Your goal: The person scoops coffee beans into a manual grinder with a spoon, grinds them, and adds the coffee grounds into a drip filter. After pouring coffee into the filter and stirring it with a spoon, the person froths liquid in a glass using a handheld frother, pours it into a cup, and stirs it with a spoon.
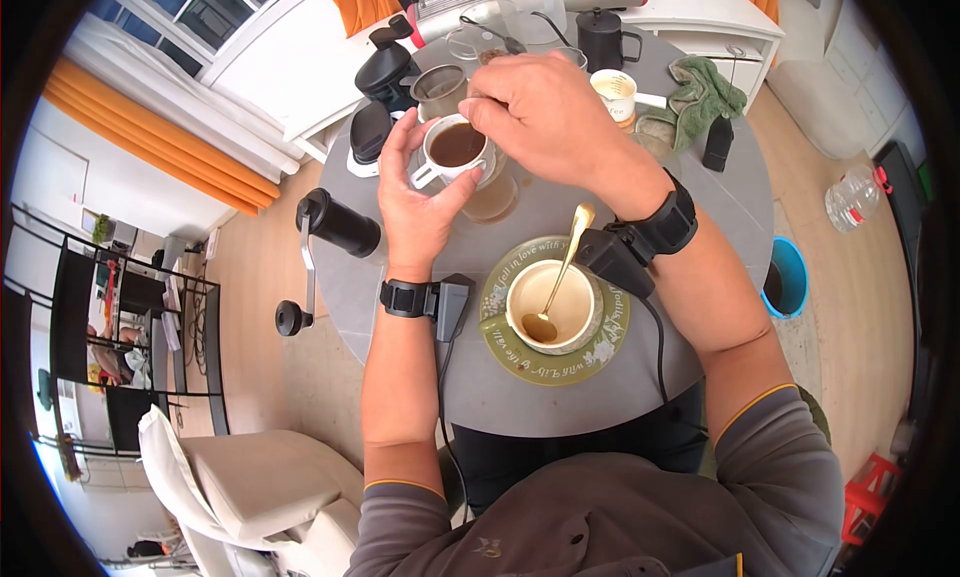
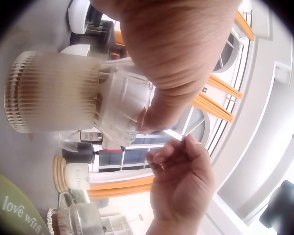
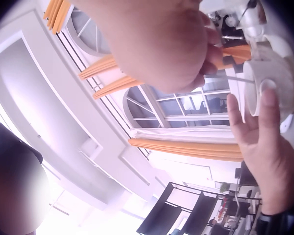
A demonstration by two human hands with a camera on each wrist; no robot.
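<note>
My left hand [image 1: 418, 202] holds a white handled cup-shaped vessel [image 3: 280, 78], thumb and fingers about its sides. Dark brown coffee [image 1: 457, 145] fills much of it. Under it stands a ribbed glass [image 2: 54, 93] with cloudy, light brown walls; the left wrist view shows its clear upper part beside the left thumb. Above the vessel's right side is my right hand [image 1: 555, 112], fingers curled in a pinch. From those fingers a thin greyish stick [image 3: 232, 78] reaches to the vessel's mouth; its lower end is hidden.
Nearer me, a cream cup [image 1: 590, 322] with a gold spoon [image 1: 570, 257] stands on a green lettered plate [image 1: 495, 347]. Left lies a black hand grinder [image 1: 345, 225]. Behind are a metal container [image 1: 440, 89], a black pitcher [image 1: 600, 42], a white measuring cup [image 1: 610, 89] and a green cloth [image 1: 705, 97].
</note>
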